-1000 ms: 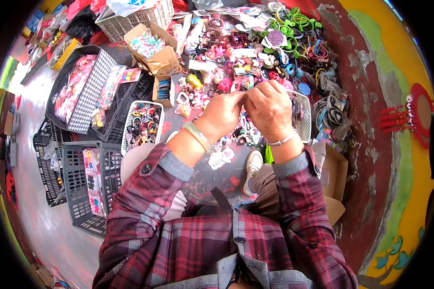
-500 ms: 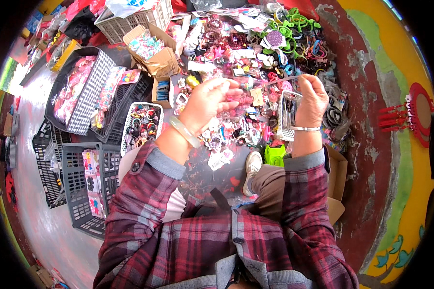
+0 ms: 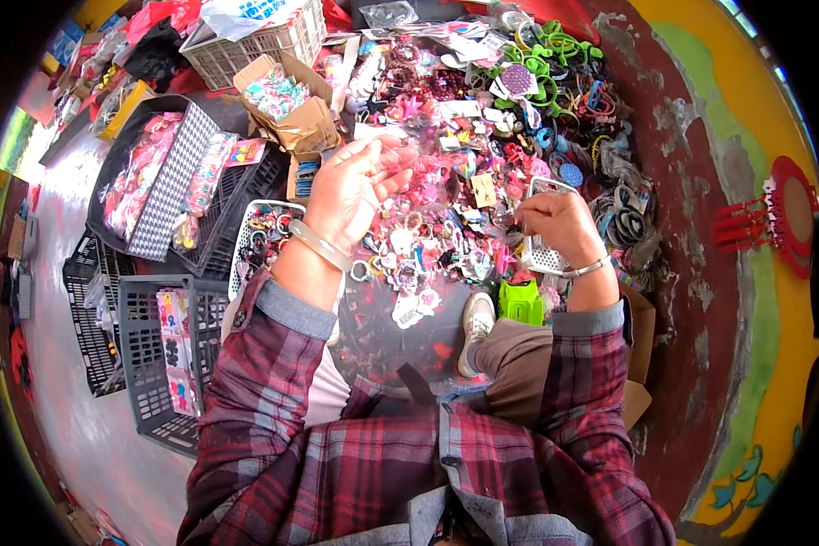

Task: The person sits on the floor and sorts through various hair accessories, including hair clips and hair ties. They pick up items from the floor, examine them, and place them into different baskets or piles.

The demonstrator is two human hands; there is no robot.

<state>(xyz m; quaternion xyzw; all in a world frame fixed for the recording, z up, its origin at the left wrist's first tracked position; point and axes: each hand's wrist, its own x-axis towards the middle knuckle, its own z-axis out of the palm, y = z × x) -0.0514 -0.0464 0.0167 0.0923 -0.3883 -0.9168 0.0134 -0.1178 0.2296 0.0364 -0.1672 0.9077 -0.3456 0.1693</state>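
My left hand (image 3: 350,193), a pale bangle on its wrist, is raised over the left part of a heap of hair accessories (image 3: 455,232). Its fingers are partly curled around what looks like a clear plastic bag (image 3: 430,171); pink pieces show in or through it, and its outline is hard to make out. To the right, my right hand (image 3: 564,226) is just above a small white basket (image 3: 548,261), fingers bent down and drawn together. Whatever is between those fingertips is hidden. A tan card (image 3: 483,190) lies in the heap between my hands.
A white basket of hair ties (image 3: 242,238) stands left of the heap, near grey crates (image 3: 159,353). An open cardboard box (image 3: 293,123) is behind it. Green headbands (image 3: 560,50) lie at the far right. A bright green item (image 3: 521,302) is beside my shoe (image 3: 479,318).
My left hand has moved left, away from the middle of the heap. My right hand has come down to the small white basket; the clear strip it pinched no longer shows.
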